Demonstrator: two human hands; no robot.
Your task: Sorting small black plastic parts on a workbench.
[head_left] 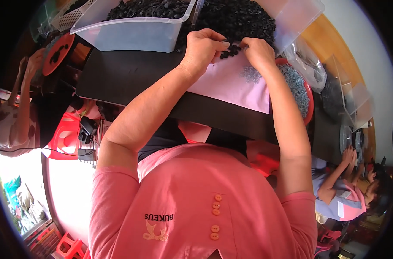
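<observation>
Both my hands are over a pink sheet [231,86] on the dark table, at the edge of a large heap of small black ring-like parts [235,19]. My left hand [203,49] is closed in a pinch, thumb against fingers; what lies between the fingertips is too small to make out. Fingers bent and drawn together, my right hand [259,52] is closed too, and its fingertips are partly hidden. A few loose black parts [231,52] lie between the two hands. Near my right wrist, a small scatter of tiny grey pieces [251,75] rests on the sheet.
A translucent tub [131,36] of black parts stands at the far left of the table [118,73]. At right is a red basin [309,105] of grey pieces beside a clear plastic bag [306,64]. Other people work at left [21,116] and right [343,194].
</observation>
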